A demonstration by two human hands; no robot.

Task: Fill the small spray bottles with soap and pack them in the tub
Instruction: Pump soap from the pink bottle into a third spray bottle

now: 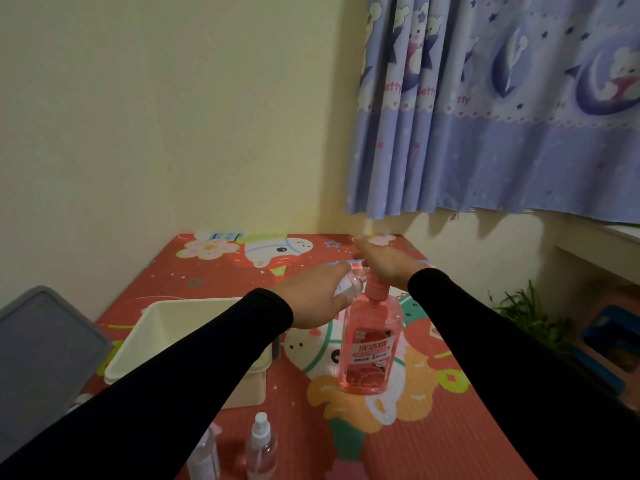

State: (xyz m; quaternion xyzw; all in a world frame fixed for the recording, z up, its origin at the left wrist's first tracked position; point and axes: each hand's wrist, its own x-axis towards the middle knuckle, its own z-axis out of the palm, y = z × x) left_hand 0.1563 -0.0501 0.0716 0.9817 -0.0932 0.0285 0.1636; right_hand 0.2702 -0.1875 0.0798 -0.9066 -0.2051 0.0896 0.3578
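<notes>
A tall pink soap bottle [370, 344] with a pump top stands upright on the red patterned mat. My right hand [384, 263] lies flat on the pump head, fingers straight, pressing down. My left hand [317, 297] grips a small clear spray bottle [349, 285], tilted with its mouth next to the pump's spout. A cream tub [166, 327] sits to the left, partly hidden by my left forearm. Two more small spray bottles stand near the front edge: one with a white cap [261, 448] and one [204, 455] partly behind my left sleeve.
The red cartoon mat [433, 427] covers the table, set into a corner of cream walls. A grey lid or bin [45, 358] lies at the left. A blue curtain [485, 116] hangs at the back right, with a green plant [523, 310] and a blue box [613, 344] below.
</notes>
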